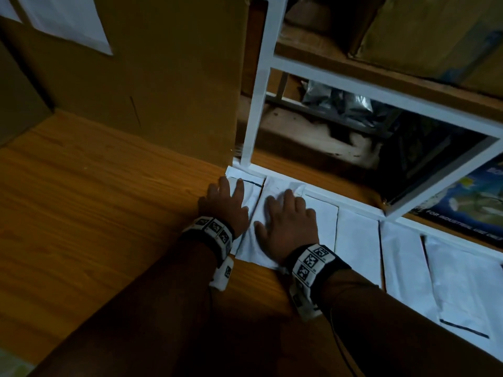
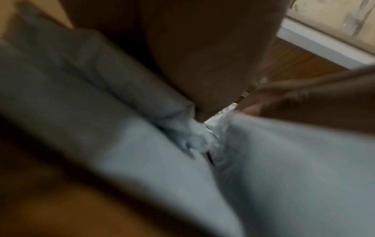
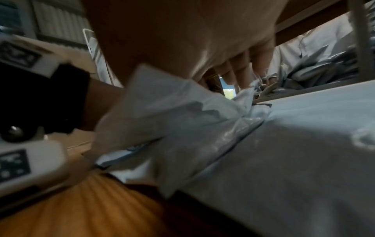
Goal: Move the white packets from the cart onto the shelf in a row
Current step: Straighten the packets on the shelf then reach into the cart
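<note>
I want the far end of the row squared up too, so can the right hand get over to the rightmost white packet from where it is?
Probably yes. The right hand lies flat on a packet, and nothing stands between it and the rightmost white packet along the shelf.

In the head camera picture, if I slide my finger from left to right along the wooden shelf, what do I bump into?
Bare wooden shelf → left hand pressing flat on the first white packet → right hand flat on the second white packet → three more white packets side by side, the last one with a dark stripe.
</note>
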Action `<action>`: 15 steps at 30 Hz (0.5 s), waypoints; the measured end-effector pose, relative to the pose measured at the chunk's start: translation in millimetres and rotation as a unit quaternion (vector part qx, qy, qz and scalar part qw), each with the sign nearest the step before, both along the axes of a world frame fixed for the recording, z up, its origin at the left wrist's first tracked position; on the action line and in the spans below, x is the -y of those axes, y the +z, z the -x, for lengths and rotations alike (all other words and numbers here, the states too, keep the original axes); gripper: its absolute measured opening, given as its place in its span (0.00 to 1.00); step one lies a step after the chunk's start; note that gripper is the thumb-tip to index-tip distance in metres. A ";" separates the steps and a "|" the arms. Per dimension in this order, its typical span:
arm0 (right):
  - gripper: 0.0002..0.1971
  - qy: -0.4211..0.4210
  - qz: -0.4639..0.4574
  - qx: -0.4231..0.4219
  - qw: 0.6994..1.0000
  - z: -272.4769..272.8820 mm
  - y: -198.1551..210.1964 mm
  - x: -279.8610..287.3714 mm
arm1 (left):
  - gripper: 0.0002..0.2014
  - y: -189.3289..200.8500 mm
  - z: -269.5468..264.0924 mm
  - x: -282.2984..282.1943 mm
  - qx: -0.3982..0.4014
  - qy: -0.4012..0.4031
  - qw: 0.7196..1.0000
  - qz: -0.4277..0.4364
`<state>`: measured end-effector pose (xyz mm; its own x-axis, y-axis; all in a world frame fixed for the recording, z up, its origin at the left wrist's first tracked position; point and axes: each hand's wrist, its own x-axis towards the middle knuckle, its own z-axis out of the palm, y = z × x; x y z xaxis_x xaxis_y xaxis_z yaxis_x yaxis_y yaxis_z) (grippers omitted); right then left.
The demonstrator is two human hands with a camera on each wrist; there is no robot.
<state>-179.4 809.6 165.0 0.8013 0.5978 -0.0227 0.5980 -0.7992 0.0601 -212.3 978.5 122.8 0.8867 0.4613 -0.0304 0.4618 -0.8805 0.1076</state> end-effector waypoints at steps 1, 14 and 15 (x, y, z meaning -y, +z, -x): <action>0.41 0.016 0.019 -0.020 0.999 -4.0 -7.7 -2.4 | 0.40 -2.4 -2.0 -2.8 -0.007 -0.003 1.000 0.014; 0.49 -0.012 0.003 -0.138 0.990 -23.7 -37.8 -4.8 | 0.38 4.0 -4.6 -3.5 -0.082 0.011 0.995 0.053; 0.49 -0.016 -0.007 -0.149 0.989 -23.0 -32.6 -0.2 | 0.38 14.3 -7.3 -1.7 -0.098 0.024 0.994 0.051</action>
